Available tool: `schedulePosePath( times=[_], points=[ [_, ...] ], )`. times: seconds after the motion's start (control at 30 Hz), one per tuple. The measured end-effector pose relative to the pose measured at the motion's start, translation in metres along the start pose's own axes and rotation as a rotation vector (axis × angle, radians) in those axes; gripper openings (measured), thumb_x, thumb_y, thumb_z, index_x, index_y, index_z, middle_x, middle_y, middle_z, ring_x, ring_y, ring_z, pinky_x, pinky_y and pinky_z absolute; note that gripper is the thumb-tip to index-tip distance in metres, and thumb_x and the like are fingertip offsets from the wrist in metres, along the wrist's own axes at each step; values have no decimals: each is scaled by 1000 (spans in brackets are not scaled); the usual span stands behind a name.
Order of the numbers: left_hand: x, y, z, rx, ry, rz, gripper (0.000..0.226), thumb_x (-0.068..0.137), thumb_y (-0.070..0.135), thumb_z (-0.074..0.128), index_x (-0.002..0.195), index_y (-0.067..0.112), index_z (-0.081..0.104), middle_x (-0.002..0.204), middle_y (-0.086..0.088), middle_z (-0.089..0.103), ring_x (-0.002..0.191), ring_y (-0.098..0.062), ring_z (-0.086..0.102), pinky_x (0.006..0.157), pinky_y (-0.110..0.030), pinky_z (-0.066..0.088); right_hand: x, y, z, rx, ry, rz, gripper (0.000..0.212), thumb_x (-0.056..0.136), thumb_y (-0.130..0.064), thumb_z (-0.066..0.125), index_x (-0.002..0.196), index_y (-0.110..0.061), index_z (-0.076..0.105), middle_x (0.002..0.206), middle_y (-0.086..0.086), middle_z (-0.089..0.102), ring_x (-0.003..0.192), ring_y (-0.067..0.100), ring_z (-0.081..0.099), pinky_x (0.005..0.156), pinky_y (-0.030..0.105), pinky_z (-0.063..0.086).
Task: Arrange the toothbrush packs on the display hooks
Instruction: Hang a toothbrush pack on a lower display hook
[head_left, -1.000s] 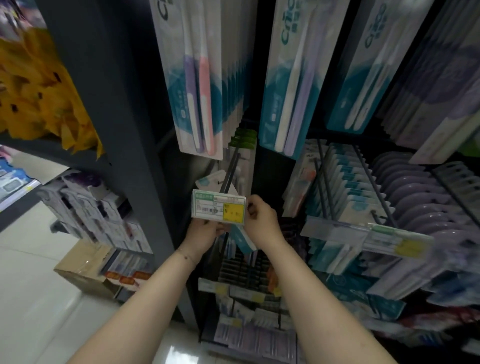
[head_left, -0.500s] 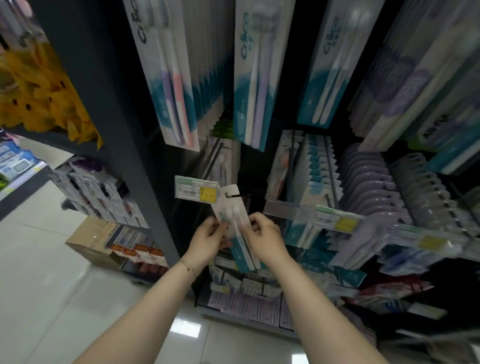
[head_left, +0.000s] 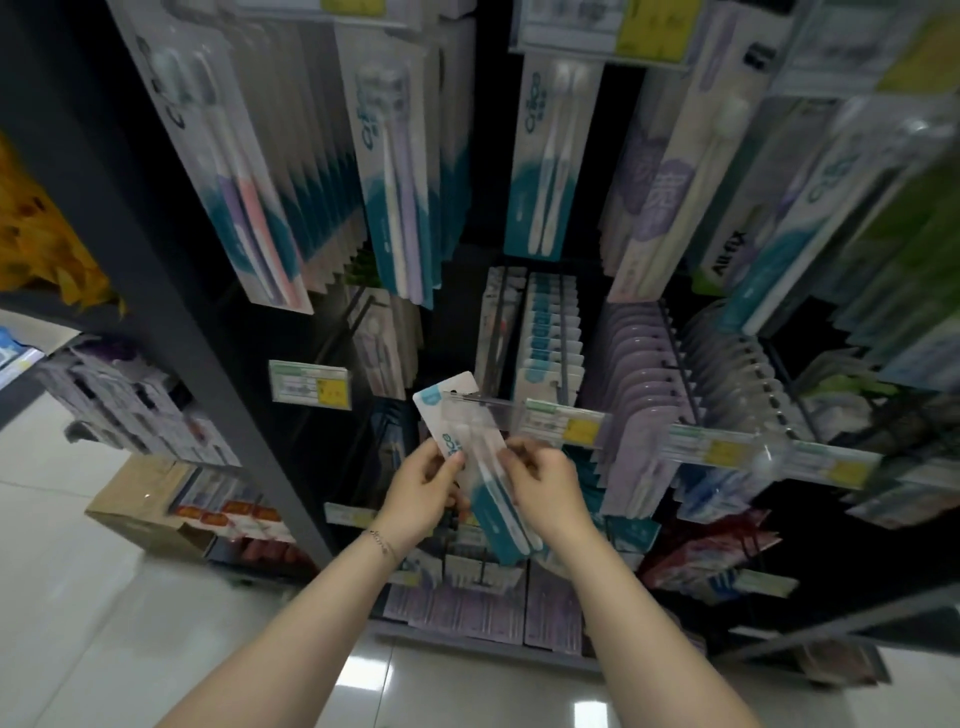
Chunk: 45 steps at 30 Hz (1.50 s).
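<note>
1. I stand in a shop, in its toothbrush aisle: right of the dark upright post (head_left: 171, 291), identical toothbrush packs (head_left: 387, 208) hang row behind row on hooks (head_left: 680, 364).
2. Printed price tags (head_left: 310, 383) with yellow patches front those rows, also right of the post.
3. Left of the post, stocked shelves (head_left: 130, 410) stand above a cardboard box (head_left: 140, 514) on glossy floor tiles (head_left: 78, 623).
</note>
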<state>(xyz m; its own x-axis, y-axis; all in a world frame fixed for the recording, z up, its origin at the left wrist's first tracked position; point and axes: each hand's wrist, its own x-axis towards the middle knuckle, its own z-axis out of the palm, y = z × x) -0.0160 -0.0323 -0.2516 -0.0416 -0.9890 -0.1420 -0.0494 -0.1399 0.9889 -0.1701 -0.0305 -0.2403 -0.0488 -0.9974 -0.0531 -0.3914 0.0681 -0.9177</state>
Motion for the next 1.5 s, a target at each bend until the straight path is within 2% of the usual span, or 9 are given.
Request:
schedulePosePath(
  times=[0.27,0.4,0.63,0.87,1.07,1.17,1.27,1.37,1.5],
  points=[
    [-5,0,11,-21,8,-28,13,99,13,50,95,20,61,76,0,65,54,-16,59,52,-25,52,1,9,-6,5,0,48,18,96,-23,56,82,-35,60,82,-5,66,71,11,59,70,32,51],
    [-1,3,16,0,-21,-18,12,99,16,51,97,22,60,76,-1,63,52,-16,57,55,-33,50,1,11,-10,28,33,83,10,97,-24,55,93,-27,64,87,-4,66,80,15,63,74,37,56],
    [4,5,32,-34,-57,-42,16,100,13,47,113,14,56,90,-5,65,60,-8,63,52,-17,50,-4,14,-20,-10,124,58,12,97,-22,55,104,-18,64,91,-7,62,86,7,57,79,22,43],
    [16,-1,39,-39,-94,-74,20,102,15,42,116,15,56,90,-3,66,58,-6,64,58,-24,56,9,25,-23,27,107,148,21,96,-22,56,111,-12,67,108,1,67,101,14,62,91,28,49],
    [22,-6,33,-26,-82,-73,18,101,22,44,111,24,60,106,-4,70,77,-16,67,75,-38,58,12,23,-17,104,100,145,14,96,-18,56,91,-16,69,95,1,70,92,12,64,84,26,48],
    [22,-7,32,-23,-82,-81,17,102,23,44,109,20,59,103,-6,70,75,-18,65,78,-43,56,12,27,-13,107,91,139,12,96,-18,56,90,-19,67,92,-2,69,89,11,64,82,25,49],
    [24,-5,29,-15,-78,-73,14,101,23,45,99,22,59,96,-8,68,68,-20,63,74,-44,55,15,23,-12,77,104,167,27,96,-19,56,69,-22,60,71,-5,62,72,9,60,70,23,45],
    [29,1,30,-33,-44,-102,12,101,20,45,99,20,57,91,-8,66,61,-17,60,62,-33,56,19,20,-11,104,135,207,30,94,-19,58,65,-13,62,65,3,63,67,18,60,71,29,46],
    [32,2,32,-32,-28,-118,13,100,17,47,107,11,56,85,-5,64,50,-5,59,43,-15,44,18,21,-9,126,166,198,33,94,-19,59,61,-14,58,62,3,60,64,18,58,67,27,44]
  ],
)
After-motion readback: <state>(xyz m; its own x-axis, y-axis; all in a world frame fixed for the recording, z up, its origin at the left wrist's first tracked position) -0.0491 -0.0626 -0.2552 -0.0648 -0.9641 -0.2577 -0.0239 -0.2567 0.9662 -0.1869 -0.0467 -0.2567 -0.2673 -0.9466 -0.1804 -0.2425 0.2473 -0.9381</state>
